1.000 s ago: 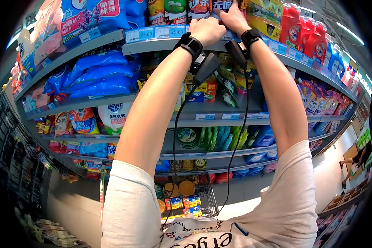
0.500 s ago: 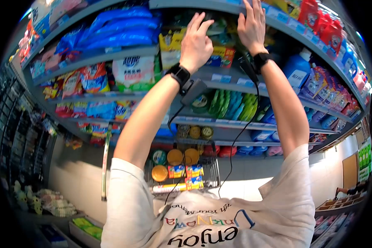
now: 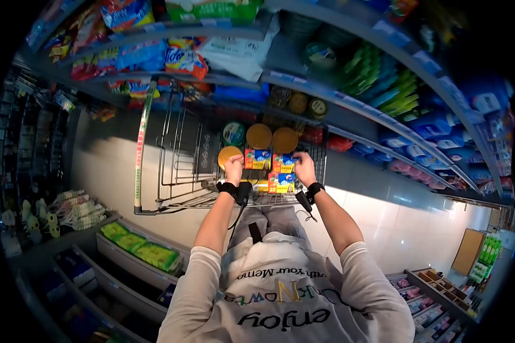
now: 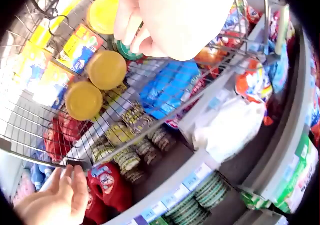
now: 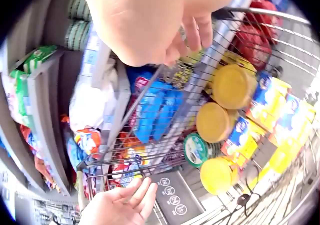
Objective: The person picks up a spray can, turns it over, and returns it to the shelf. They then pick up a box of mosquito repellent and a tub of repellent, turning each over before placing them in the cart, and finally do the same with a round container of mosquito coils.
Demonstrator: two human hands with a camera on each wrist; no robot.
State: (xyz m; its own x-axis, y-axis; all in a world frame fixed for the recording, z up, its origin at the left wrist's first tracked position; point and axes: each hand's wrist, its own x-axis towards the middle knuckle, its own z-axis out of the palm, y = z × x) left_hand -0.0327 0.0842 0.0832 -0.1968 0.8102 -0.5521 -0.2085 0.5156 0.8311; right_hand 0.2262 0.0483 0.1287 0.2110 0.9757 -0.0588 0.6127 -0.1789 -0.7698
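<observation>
My left hand (image 3: 233, 171) hangs over the shopping cart (image 3: 171, 182), its fingers loosely bent and holding nothing. In the head view it overlaps the edge of an orange-lidded tub (image 3: 229, 155). Opposite, my right hand (image 3: 305, 169) is also without an object, its relaxed fingers overlapping a small yellow, red and blue box (image 3: 284, 162). Several such boxes lie in the cart beside two more orange-lidded tubs (image 5: 233, 86) and a green-lidded tub (image 5: 195, 150). In the left wrist view, the right hand (image 4: 56, 200) appears near the cart's corner with fingers extended.
Shelves (image 3: 349, 97) with bagged and bottled goods curve around the cart's far side. Red bottles (image 4: 110, 187) stand on a low shelf right beside the basket. Behind to the left is a shelf with green packs (image 3: 137, 246). Tiled floor (image 3: 377, 220) extends to the right.
Both hands have come down from the upper shelf to over the cart, apart from each other. The head view has tilted down, bringing the cart to the middle.
</observation>
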